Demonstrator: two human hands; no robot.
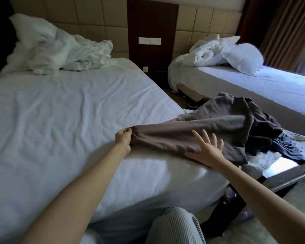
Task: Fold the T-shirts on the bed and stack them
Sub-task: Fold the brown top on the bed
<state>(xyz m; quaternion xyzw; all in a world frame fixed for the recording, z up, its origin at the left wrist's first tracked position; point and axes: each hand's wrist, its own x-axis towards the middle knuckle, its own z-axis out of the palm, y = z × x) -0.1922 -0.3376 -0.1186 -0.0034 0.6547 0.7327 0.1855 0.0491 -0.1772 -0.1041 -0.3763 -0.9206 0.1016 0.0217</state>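
**A:** T-shirt [209, 127]: where does it lie?

**B:** On the wide bed [60, 111], whose white sheet is lightly creased. The shirt is grey-brown, a soft matte knit. It stretches as a long rumpled band from the clothes heap [287, 147] on the dark bench [289, 177] onto the bed's near corner.

**A:** And the hands?

**B:** The left hand [123, 138] pinches one bunched end between thumb and fingers. The right hand [208, 148] lies flat on the cloth, fingers spread.

**A:** Which step is this?

**B:** Laying out the first shirt, I'd judge; nothing looks folded or stacked. Next it needs pulling clear of the heap and smoothing flat.
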